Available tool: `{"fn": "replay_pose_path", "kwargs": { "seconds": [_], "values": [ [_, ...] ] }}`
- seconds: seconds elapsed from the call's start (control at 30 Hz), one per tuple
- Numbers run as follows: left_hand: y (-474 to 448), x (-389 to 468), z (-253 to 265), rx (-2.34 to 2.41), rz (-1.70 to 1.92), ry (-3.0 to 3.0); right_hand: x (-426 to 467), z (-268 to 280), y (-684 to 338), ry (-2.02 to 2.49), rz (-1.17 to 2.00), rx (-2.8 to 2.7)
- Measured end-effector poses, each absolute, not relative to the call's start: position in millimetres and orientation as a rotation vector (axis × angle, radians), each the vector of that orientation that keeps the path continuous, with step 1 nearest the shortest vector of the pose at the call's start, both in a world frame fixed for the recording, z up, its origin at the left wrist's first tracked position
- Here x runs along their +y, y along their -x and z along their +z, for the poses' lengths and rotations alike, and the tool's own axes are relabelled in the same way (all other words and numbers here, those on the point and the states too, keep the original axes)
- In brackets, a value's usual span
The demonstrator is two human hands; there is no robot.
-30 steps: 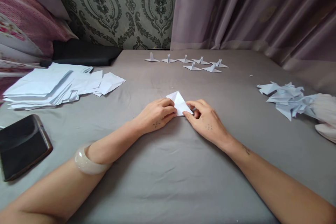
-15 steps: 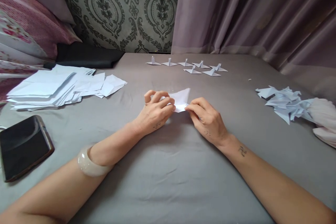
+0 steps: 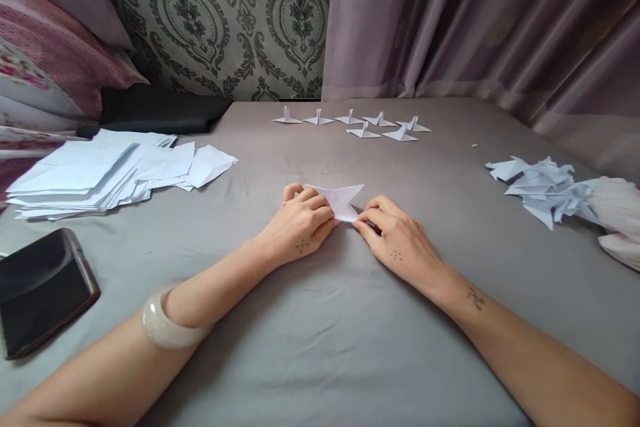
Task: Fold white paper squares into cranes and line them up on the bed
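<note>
Between my hands is a partly folded piece of white paper [image 3: 341, 203], with two pointed flaps spreading away from me and a straight folded edge on my side. My left hand [image 3: 309, 219] is closed on its left part, the fingers bent over it and covering that side. The thumb and fingertips of my right hand [image 3: 393, 230] pinch the near right corner. Beyond them, several folded paper birds [image 3: 401, 134] stand in two rows on the grey cloth.
A stack of white paper sheets [image 3: 65, 170] lies at left, with a phone [image 3: 47, 293] nearer me. On the right is a heap of folded white paper pieces [image 3: 545, 188] beside a pale cloth [image 3: 617, 217]. A black folded item [image 3: 165, 109] rests by the patterned wall.
The paper has come down slightly toward me and now shows two spread points. My left fingers have lowered onto it, while my right hand keeps its pinch at the corner.
</note>
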State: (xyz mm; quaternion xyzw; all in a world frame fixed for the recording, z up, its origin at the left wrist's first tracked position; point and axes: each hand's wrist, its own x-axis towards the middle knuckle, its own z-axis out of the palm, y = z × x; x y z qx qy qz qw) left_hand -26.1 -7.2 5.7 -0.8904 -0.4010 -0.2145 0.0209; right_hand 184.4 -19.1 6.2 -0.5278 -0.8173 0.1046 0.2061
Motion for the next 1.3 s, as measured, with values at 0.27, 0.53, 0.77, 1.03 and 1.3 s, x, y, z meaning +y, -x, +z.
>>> {"fn": "replay_pose_path", "kwargs": {
  "seconds": [0.27, 0.53, 0.77, 1.03, 1.3],
  "values": [
    [15, 2, 5, -1.493, -0.740, 2.725, -16, 2, -178, 1.567, 0.347, -2.155],
    [13, 7, 3, -1.604, -0.676, 2.755, -23, 1, -175, 1.236, 0.254, -2.356],
    [28, 5, 9, -1.637, -0.739, 2.864, -29, 3, -175, 1.291, 0.207, -2.430],
    [39, 10, 13, -1.568, -0.731, 2.996, -32, 8, -175, 1.306, 0.170, -2.479],
    [38, 12, 10, -1.312, -0.822, 2.840, -32, 5, -176, 1.351, 0.165, -2.502]
  ]
}}
